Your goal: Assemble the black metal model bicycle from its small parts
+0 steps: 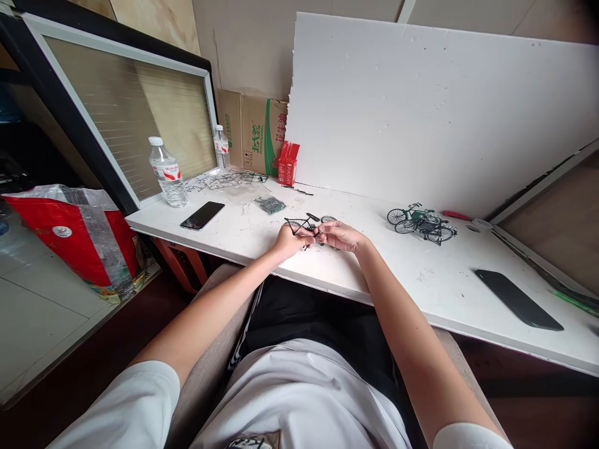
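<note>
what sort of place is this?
Probably a makeshift hobby or small-assembly desk: a miniature bicycle in the left hand, more small bicycles to the right, and thin dark parts scattered before a cardboard box.

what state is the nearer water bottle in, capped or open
Capped: a white cap sits on the neck of the nearer water bottle, which stands upright on the white table.
</note>
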Motion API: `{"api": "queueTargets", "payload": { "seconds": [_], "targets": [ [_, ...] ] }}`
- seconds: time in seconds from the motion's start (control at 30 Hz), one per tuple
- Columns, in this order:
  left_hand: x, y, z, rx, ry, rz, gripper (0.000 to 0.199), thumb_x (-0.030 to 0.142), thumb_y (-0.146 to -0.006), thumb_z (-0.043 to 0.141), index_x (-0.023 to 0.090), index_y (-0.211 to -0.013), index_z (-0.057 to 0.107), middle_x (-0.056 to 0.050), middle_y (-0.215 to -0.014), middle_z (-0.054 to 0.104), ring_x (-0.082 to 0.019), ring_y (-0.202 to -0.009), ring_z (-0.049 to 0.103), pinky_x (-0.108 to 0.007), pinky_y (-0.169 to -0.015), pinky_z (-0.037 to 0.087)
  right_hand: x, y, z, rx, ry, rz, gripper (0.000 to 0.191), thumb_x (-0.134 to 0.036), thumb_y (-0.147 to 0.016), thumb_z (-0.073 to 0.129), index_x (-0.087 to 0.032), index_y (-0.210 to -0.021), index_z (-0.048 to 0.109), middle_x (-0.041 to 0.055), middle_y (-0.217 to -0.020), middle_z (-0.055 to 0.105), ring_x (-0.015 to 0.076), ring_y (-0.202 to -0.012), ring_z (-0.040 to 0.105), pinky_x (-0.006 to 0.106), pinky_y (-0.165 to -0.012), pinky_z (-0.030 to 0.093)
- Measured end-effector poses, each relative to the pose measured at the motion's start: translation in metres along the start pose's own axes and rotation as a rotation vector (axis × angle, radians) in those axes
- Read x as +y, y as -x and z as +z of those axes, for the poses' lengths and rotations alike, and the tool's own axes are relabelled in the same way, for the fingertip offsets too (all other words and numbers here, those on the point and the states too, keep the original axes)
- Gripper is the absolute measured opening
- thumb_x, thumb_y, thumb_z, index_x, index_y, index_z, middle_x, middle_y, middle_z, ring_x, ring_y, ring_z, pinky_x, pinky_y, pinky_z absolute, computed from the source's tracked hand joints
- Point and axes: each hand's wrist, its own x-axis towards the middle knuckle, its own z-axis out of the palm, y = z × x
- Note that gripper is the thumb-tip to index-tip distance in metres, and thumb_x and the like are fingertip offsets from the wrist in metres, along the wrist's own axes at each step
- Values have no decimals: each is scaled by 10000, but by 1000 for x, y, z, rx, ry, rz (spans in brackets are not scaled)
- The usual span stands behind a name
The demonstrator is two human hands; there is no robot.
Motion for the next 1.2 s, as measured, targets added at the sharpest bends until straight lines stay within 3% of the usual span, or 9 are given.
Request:
{"api": "queueTargets", "payload": {
  "seconds": [0.3, 0.63, 0.73, 0.97, 1.2],
  "targets": [
    [5, 3, 0, 51, 4, -34, 355, 340, -603, 985, 108, -803, 807, -98, -717, 753, -182, -615, 676, -325, -629, 517, -5, 0, 6, 75, -16, 46, 302, -403, -746, 931, -171, -869, 781, 22, -723, 658, 138, -691, 577, 271, -717, 527],
    [3, 3, -2, 68, -3, -52, 316, 307, -620, 972, 108, -798, 803, -83, -668, 737, -177, -608, 666, -320, -629, 508, -8, 0, 10, 60, 59, 15, 286, -410, -746, 909, -171, -852, 791, 16, -677, 652, 142, -679, 573, 280, -714, 511],
    [2, 3, -1, 84, -3, -55, 378, 346, -590, 991, 108, -813, 800, -92, -701, 754, -189, -638, 689, -329, -654, 525, -12, 3, 13, 67, 129, -27, 253, -410, -801, 868, -173, -841, 791, 26, -715, 680, 147, -697, 601, 287, -727, 508],
    [5, 2, 2, 61, 95, 9, 483, 485, -624, 979, 119, -887, 805, -109, -838, 804, -203, -738, 736, -350, -763, 563, -16, 17, 27, 183, 233, -221, 356, -535, -899, 793, -204, -1030, 791, 44, -902, 750, 180, -819, 690, 322, -802, 527],
    [22, 14, 13, -40, 102, 14, 518, 541, -677, 941, 123, -940, 786, -147, -960, 815, -286, -863, 788, -434, -863, 606, -6, 42, 35, 401, 423, -363, 415, -617, -908, 776, -211, -990, 774, 75, -988, 749, 213, -881, 679, 348, -797, 544]
  ]
}}
